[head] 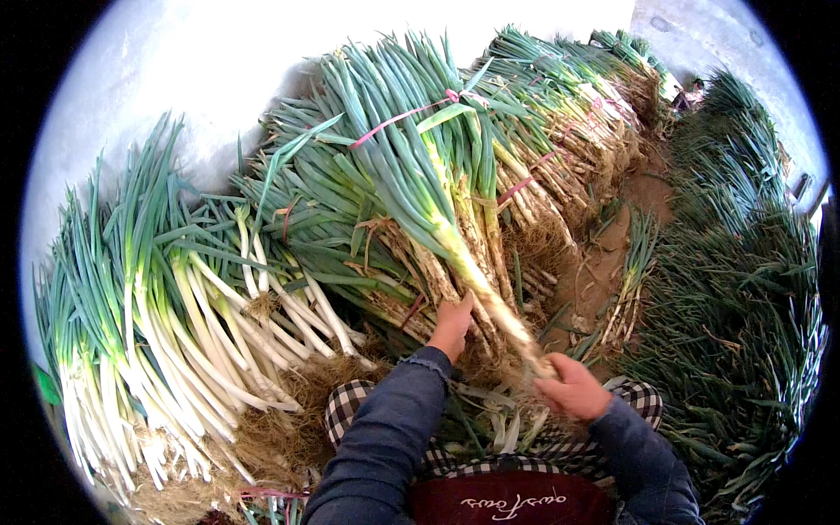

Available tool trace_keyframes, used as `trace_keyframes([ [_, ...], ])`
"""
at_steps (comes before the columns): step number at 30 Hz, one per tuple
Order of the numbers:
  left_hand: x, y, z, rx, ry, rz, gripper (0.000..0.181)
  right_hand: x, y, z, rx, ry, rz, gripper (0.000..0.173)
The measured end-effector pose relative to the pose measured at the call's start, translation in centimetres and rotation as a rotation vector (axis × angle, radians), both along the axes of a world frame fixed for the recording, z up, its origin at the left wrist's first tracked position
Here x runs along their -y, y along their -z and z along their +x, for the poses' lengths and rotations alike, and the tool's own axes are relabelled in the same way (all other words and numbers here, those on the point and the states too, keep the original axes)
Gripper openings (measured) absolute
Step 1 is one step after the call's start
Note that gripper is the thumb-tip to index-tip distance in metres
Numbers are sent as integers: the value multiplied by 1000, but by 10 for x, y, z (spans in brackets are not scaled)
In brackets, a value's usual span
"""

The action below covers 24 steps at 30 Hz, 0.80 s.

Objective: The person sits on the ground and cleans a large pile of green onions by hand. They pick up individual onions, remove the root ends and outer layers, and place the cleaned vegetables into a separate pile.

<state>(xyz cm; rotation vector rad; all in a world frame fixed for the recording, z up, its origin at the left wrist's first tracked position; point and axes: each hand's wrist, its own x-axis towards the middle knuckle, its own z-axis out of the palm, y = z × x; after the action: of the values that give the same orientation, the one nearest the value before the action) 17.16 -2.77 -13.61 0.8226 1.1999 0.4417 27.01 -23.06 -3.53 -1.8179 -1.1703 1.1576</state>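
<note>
A tied bundle of green onions [394, 125], leaves up and roots low, stands slanted before me with a pink tie around its leaves. My left hand [453, 328] grips its soil-coated stalks from the left side; the fingers are partly hidden. In front of the bundle, one thick green onion [489, 289] runs diagonally down to the right. My right hand [572, 387] holds it close to its root end, which is blurred. Peeled green onions [190, 341] with clean white stalks lie heaped to my left, with long brown roots still on.
More tied, unpeeled bundles [545, 118] line the pale wall behind. A dense mass of green onion leaves [728, 315] covers the right side. Between them, a few loose green onions [629, 282] lie on the brown ground [590, 262]. Stripped skins [505, 426] rest by my lap.
</note>
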Motion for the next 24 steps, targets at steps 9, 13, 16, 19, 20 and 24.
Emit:
trace_keyframes([
  [9,18,-38,-19,-598,186,819,60,166,-75,55,260,82,-62,36],
  [13,43,-55,-44,104,354,832,54,197,-95,46,261,81,-46,39],
  [16,94,-93,-50,688,347,331,46,202,-114,28,322,-17,-39,39],
  [19,117,-121,-55,1079,374,197,54,208,-122,19,324,-55,-93,38],
  [20,121,-126,-57,1138,376,191,53,214,-125,17,357,-37,-71,37],
  [24,127,-151,-55,1443,447,225,56,243,-128,22,173,-44,-55,41],
])
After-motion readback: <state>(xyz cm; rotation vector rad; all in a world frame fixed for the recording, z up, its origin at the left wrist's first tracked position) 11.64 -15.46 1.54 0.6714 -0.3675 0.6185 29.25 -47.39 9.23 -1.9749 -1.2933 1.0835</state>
